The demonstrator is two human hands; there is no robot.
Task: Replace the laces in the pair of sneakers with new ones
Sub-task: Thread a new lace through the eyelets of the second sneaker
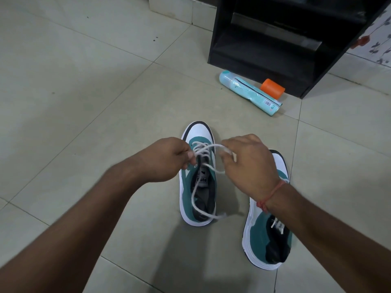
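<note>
Two teal, white and black sneakers stand on the tiled floor, toes pointing away from me. The left sneaker (197,134) has a white lace (194,193) threaded through its upper eyelets, with a long loose end trailing over the heel. My left hand (167,159) pinches the lace at the shoe's left eyelets. My right hand (247,163) holds another stretch of the same lace up over the tongue. My right wrist partly covers the right sneaker (262,235), which shows a bit of white lace near its opening.
A pale blue tube-shaped package (249,93) lies on the floor beyond the shoes, with an orange cylinder (272,88) beside it. A black open cabinet (285,39) stands behind them at the upper right. Light tiled floor (84,81) spreads to the left.
</note>
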